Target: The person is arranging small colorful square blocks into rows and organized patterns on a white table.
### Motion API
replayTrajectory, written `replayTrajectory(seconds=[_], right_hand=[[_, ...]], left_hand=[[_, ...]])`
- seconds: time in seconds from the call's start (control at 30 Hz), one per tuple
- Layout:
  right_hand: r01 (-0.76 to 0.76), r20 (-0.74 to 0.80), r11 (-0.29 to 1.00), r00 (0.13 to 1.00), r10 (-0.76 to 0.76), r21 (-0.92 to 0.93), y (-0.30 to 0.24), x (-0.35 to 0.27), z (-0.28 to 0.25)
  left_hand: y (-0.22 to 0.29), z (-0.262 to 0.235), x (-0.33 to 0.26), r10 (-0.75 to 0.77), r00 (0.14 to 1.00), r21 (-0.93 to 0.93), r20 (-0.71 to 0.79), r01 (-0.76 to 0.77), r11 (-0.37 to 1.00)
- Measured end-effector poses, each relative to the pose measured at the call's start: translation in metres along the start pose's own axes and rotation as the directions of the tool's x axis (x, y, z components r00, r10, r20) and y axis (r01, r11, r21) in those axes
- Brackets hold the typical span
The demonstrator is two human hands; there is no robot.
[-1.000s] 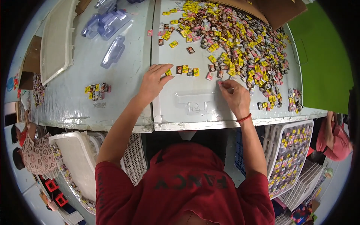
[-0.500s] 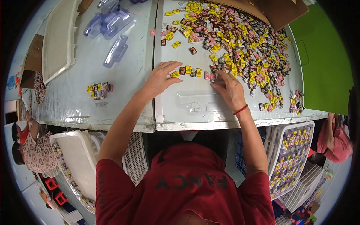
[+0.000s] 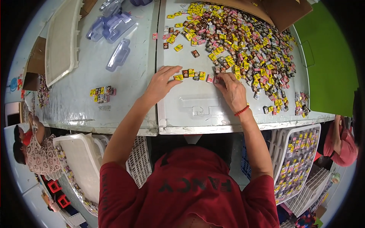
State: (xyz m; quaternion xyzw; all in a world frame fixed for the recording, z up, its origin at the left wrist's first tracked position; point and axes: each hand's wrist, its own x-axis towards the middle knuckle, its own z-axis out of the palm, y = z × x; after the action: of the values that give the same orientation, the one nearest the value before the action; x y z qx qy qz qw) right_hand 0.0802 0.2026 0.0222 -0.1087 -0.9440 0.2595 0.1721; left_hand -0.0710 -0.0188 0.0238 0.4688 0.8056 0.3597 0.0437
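A broken row of small printed boxes lies on the pale table between my hands. At its left end, a yellow box (image 3: 178, 77) lies beside the thumb of my left hand (image 3: 159, 85), whose thumb and fingers are apart. Brown and yellow boxes (image 3: 191, 73) stand in the middle of the row, and a pink box (image 3: 210, 78) is farther right. My right hand (image 3: 233, 91) pinches another small pink box at the row's right end, partly covered by the fingertips. Dark boxes (image 3: 219, 70) touch or nearly touch those fingers.
A large heap of mixed small boxes (image 3: 247, 45) spreads behind my right hand, below a cardboard carton (image 3: 281, 15). Left lie clear plastic trays (image 3: 118, 55), a small box cluster (image 3: 102, 94) and a white crate lid (image 3: 62, 41). Filled crates (image 3: 296, 163) flank me; people work at both sides.
My right hand has shifted slightly left and its fingertips have closed on a pink box. My left hand stays near the yellow box, almost unmoved. The whole view has shifted a little.
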Motion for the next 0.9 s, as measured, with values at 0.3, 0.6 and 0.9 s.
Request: replayTrajectory(seconds=[0.3, 0.6, 0.9], right_hand=[[-0.027, -0.073, 0.999, 0.997, 0.028, 0.019, 0.000, -0.002, 0.012], [-0.180, -0.323, 0.972, 0.938, 0.124, -0.149, 0.024, -0.051, -0.043], [-0.287, -0.300, 0.913, 0.933, 0.198, -0.291, 0.077, -0.054, -0.075]], left_hand=[[-0.026, -0.005, 0.001, -0.011, 0.963, 0.193, -0.270, 0.065, 0.979], [0.004, 0.021, 0.006, 0.108, 0.982, 0.107, -0.157, -0.092, 0.990], [0.004, 0.021, 0.000, 0.133, 0.978, 0.148, -0.163, -0.109, 0.983]])
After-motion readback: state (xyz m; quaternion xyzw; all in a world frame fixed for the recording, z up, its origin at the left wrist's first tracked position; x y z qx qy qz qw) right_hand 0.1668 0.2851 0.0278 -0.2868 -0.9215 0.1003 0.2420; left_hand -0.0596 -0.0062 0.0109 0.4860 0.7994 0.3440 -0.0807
